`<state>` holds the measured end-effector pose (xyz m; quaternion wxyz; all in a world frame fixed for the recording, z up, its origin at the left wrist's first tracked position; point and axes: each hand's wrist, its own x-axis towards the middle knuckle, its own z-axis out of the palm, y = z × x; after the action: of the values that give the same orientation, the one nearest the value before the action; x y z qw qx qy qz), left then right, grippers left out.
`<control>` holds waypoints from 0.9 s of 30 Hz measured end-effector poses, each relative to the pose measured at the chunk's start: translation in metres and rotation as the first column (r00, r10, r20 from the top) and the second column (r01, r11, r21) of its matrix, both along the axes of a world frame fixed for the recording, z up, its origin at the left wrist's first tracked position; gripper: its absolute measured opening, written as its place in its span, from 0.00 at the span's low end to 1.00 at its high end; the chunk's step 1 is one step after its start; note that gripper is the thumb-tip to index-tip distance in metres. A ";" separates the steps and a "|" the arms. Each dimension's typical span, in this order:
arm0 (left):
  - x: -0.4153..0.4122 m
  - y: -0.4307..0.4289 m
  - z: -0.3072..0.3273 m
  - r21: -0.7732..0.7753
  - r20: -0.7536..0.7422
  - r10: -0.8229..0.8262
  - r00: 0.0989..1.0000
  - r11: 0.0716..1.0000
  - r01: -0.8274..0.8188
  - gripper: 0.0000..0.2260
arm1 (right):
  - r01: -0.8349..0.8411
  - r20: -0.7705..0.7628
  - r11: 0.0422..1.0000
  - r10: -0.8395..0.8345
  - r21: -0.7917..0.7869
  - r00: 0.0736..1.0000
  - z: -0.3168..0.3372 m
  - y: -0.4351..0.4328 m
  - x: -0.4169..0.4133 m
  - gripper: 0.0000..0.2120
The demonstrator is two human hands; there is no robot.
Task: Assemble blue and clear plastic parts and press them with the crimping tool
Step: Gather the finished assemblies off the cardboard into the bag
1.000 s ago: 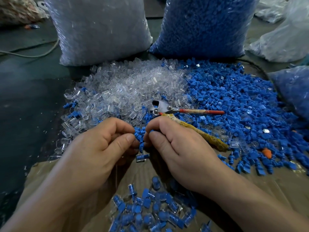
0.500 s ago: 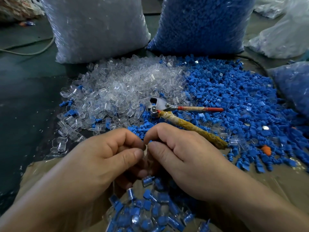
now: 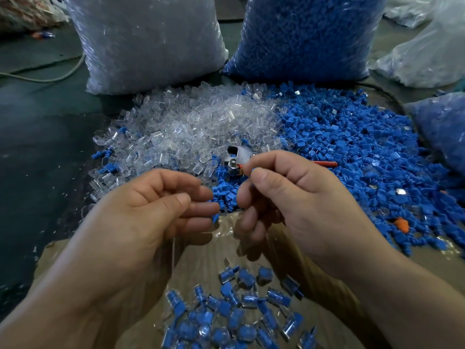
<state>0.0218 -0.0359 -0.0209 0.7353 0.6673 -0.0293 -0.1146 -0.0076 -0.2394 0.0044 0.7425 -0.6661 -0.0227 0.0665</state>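
My left hand [image 3: 156, 210] hovers over the near edge of the piles with its fingers curled, and a blue part [image 3: 215, 218] pokes out at the fingertips. My right hand [image 3: 297, 195] is a little apart to the right. Its thumb and forefinger pinch a small piece, of which only a blue speck [image 3: 253, 169] shows. The crimping tool [image 3: 239, 153] lies just beyond the right hand with its metal head on the parts. Its red handle [image 3: 324, 163] points right and the other handle is hidden. Clear parts [image 3: 201, 127] are heaped at centre left, blue parts [image 3: 352, 152] at right.
Several assembled blue-and-clear pieces [image 3: 231, 311] lie on the brown sheet [image 3: 201, 248] below my hands. A sack of clear parts [image 3: 151, 41] and a sack of blue parts [image 3: 307, 36] stand behind the piles. More bags [image 3: 442, 127] sit at the right. A cord [image 3: 50, 78] crosses the dark floor at left.
My hands were pressed together low over the assembled pieces. They have since parted and lifted toward the loose piles, the right one now covering the tool's wrapped handle.
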 end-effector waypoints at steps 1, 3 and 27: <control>0.001 0.000 0.000 -0.013 -0.005 0.014 1.000 1.000 -0.014 0.09 | -0.002 -0.010 1.000 0.002 0.028 1.000 -0.001 0.000 0.001 0.07; 0.001 -0.002 0.000 -0.025 0.006 0.022 1.000 0.999 -0.021 0.07 | -0.011 -0.017 0.998 0.012 0.060 1.000 -0.001 0.002 0.001 0.07; -0.008 -0.016 -0.005 0.119 0.181 0.051 0.982 0.990 -0.073 0.04 | 0.193 0.431 0.782 0.104 -0.592 0.896 -0.007 0.004 -0.003 0.05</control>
<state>0.0140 -0.0519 -0.0261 0.6896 0.7204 -0.0666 -0.0334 -0.0110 -0.2354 -0.0027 0.4578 -0.8704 -0.1507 -0.1003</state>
